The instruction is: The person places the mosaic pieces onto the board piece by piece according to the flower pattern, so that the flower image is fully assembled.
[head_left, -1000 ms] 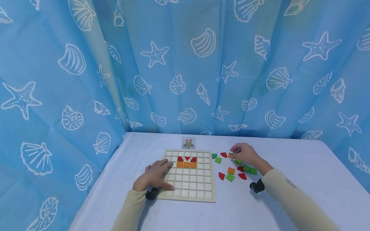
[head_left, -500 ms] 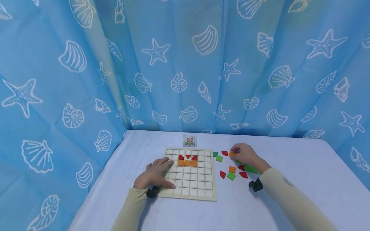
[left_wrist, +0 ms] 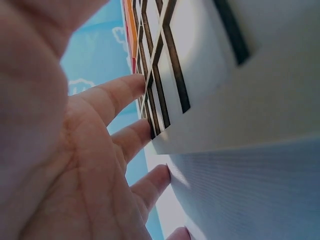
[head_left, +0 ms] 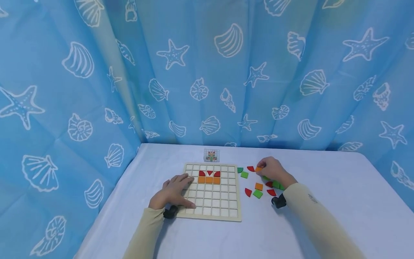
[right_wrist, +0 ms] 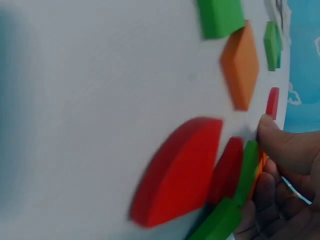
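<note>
My left hand (head_left: 174, 191) lies spread over the left side of a pale wooden grid board (head_left: 233, 218), fingertips on its cells and edge. On the board, a row of three orange square tiles (head_left: 209, 180) sits below two red quarter-circle tiles (head_left: 217, 173) and a small red triangle tile (head_left: 210, 172). Right of the board, my right hand (head_left: 274, 170) pinches an orange square tile (head_left: 258, 169) between thumb and fingers. The right wrist view shows only a sliver of that tile behind the thumb (right_wrist: 287, 145).
Loose tiles lie about the right hand: a red quarter-circle (head_left: 248, 192), a green square (head_left: 257, 194), another orange square (head_left: 259, 186) and several more. A small pattern card (head_left: 211, 155) stands behind the board. A blue shell-print curtain (head_left: 200, 72) closes off the white table's (head_left: 252, 237) back and left.
My right fingers have closed around the orange square tile, and the right forearm has shifted slightly left. My left hand stays in place on the board. The head view has tilted a little.
</note>
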Motion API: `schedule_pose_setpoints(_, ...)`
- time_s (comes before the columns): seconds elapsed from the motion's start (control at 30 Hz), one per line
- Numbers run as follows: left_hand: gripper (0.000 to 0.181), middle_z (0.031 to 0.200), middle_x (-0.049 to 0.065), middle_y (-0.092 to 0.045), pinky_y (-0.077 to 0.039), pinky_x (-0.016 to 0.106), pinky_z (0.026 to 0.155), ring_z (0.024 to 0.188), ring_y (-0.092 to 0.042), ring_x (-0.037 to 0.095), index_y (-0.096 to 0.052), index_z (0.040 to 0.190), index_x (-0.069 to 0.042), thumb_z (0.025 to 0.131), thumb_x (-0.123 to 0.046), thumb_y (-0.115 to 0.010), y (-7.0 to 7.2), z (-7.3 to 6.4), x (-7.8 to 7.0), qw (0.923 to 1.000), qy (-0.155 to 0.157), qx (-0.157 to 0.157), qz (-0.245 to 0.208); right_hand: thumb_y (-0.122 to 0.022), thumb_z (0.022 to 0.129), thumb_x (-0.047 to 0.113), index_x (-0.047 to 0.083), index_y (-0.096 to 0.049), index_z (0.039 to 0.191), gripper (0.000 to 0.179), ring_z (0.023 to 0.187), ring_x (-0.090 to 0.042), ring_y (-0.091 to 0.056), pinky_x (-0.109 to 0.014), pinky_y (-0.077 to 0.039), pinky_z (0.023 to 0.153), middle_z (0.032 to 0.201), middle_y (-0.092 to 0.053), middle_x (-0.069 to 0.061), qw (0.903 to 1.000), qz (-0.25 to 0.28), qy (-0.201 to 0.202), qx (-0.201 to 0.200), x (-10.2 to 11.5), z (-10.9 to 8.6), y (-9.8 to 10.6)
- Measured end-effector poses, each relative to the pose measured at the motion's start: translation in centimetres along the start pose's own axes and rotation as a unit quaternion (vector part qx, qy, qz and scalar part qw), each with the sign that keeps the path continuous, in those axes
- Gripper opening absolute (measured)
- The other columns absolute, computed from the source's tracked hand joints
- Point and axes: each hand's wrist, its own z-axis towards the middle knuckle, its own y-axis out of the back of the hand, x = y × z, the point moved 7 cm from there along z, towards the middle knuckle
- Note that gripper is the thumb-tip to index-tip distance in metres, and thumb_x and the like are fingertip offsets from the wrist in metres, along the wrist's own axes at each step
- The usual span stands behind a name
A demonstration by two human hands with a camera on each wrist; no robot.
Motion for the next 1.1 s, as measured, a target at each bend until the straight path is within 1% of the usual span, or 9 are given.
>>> schedule_pose_setpoints(0.1, 0.103, 0.161, 0.007, -0.03, -0.018, 0.067, 0.114, 0.148, -0.025, 0.033, -0.04, 0.15, -0.023, 0.065, -0.058, -0.086, 0.1, -0.2, 0.0, 1.0, 0.0, 0.0, -0.008, -0.075, 0.087, 0.018, 0.002, -0.065, 0.117, 0.036, 0.096, -0.027, -0.057, -0.035, -0.056, 0.08, 0.109, -0.062, -0.015, 1.0, 0.003, -0.009, 0.001, 0.2, -0.1, -0.1)
schedule_pose_setpoints(0.23, 0.102, 0.16, 0.008, -0.031, -0.019, 0.068, 0.114, 0.147, -0.025, 0.034, -0.04, 0.15, -0.022, 0.066, -0.058, -0.086, -0.3, -0.2, 0.1, 0.9999, 0.002, 0.001, -0.014, -0.074, 0.088, 0.018, 0.001, -0.064, 0.117, 0.035, 0.095, -0.027, -0.057, -0.036, -0.056, 0.081, 0.109, -0.062, -0.015, 0.9999, -0.009, -0.011, 0.002, 0.4, -0.2, -0.4)
schedule_pose_setpoints(0.47, 0.101, 0.16, 0.007, -0.031, -0.019, 0.068, 0.114, 0.147, -0.026, 0.033, -0.041, 0.15, -0.022, 0.066, -0.058, -0.085, 0.1, -0.2, 0.0, 1.0, -0.001, -0.007, 0.004, -0.076, 0.085, 0.014, 0.003, -0.061, 0.113, 0.033, 0.094, -0.027, -0.057, -0.035, -0.058, 0.079, 0.107, -0.061, -0.015, 0.9994, -0.03, -0.017, -0.004, 0.7, 0.0, -0.5)
schedule_pose_setpoints(0.63, 0.102, 0.161, 0.009, -0.03, -0.018, 0.068, 0.114, 0.147, -0.025, 0.034, -0.04, 0.151, -0.021, 0.067, -0.057, -0.085, 0.3, -0.1, 0.0, 1.0, -0.001, -0.001, 0.007, -0.076, 0.084, 0.013, 0.005, -0.06, 0.111, 0.032, 0.094, -0.027, -0.058, -0.035, -0.058, 0.078, 0.108, -0.061, -0.016, 0.9992, -0.037, -0.013, -0.011, 1.0, 0.0, -0.2)
schedule_pose_setpoints(0.73, 0.101, 0.16, 0.009, -0.031, -0.018, 0.068, 0.114, 0.147, -0.026, 0.034, -0.041, 0.15, -0.02, 0.067, -0.056, -0.086, 0.6, -0.1, -0.1, 1.0, -0.002, -0.004, 0.002, -0.077, 0.084, 0.013, 0.007, -0.06, 0.108, 0.03, 0.091, -0.026, -0.058, -0.034, -0.058, 0.075, 0.106, -0.062, -0.015, 0.9989, -0.043, -0.001, -0.022, 1.3, -0.1, 0.0)
schedule_pose_setpoints(0.8, 0.101, 0.16, 0.01, -0.03, -0.018, 0.068, 0.114, 0.147, -0.025, 0.034, -0.04, 0.15, -0.02, 0.067, -0.056, -0.086, 0.5, -0.2, -0.1, 1.0, -0.002, -0.002, -0.003, -0.077, 0.084, 0.014, 0.008, -0.06, 0.105, 0.027, 0.088, -0.025, -0.058, -0.033, -0.057, 0.074, 0.102, -0.062, -0.013, 0.9977, -0.06, 0.011, -0.03, 1.4, -0.2, 0.0)
schedule_pose_setpoints(0.93, 0.101, 0.16, 0.01, -0.03, -0.018, 0.069, 0.114, 0.147, -0.025, 0.035, -0.041, 0.15, -0.02, 0.067, -0.055, -0.086, 0.1, -0.2, -0.2, 0.9999, -0.009, 0.001, -0.012, -0.077, 0.086, 0.016, 0.007, -0.064, 0.104, 0.024, 0.086, -0.023, -0.056, -0.032, -0.057, 0.072, 0.098, -0.063, -0.01, 0.9949, -0.092, 0.025, -0.034, 1.5, -0.6, -0.4)
schedule_pose_setpoints(1.0, 0.101, 0.16, 0.011, -0.03, -0.018, 0.069, 0.113, 0.147, -0.025, 0.036, -0.04, 0.15, -0.02, 0.067, -0.056, -0.085, 0.0, -0.3, -0.2, 0.9999, -0.012, 0.001, -0.011, -0.076, 0.088, 0.018, 0.006, -0.066, 0.107, 0.025, 0.087, -0.023, -0.056, -0.033, -0.057, 0.074, 0.099, -0.064, -0.01, 0.9937, -0.102, 0.033, -0.033, 1.8, -0.7, -0.6)
schedule_pose_setpoints(1.1, 0.101, 0.159, 0.011, -0.032, -0.018, 0.069, 0.113, 0.146, -0.026, 0.036, -0.041, 0.15, -0.019, 0.067, -0.057, -0.086, 0.3, -0.3, -0.3, 0.9998, -0.015, -0.007, -0.006, -0.073, 0.09, 0.018, 0.005, -0.067, 0.112, 0.026, 0.09, -0.024, -0.056, -0.037, -0.057, 0.081, 0.103, -0.064, -0.012, 0.9916, -0.109, 0.049, -0.05, 2.6, -0.7, -0.2)
